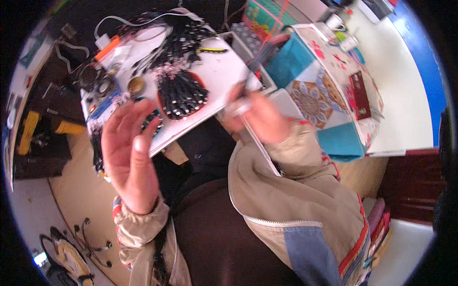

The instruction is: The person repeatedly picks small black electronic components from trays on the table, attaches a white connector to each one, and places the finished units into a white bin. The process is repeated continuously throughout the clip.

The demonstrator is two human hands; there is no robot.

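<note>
My left hand [130, 157] is raised over the near left edge of a white tabletop [222, 76], its fingers apart and nothing in its grasp. My right hand [261, 117], smeared by motion, is at the table's right edge; whether it holds anything cannot be made out. Between the hands, a fanned bundle of black cords [181, 93] with silvery ends lies on a red dish [199, 80]. Small pink pieces [169, 70] sit at the bundle's far end. More black cords [183, 40] are heaped behind it. Left of the bundle is a small round gold-coloured container [136, 86].
A slim yellow-and-black object [212, 50] lies near the far cords. An orange item [108, 47] and a white cable [125, 21] are at the far left. To the right, a teal patterned cloth [310, 100] lies beside a dark red booklet [359, 95] and a white mug [335, 22].
</note>
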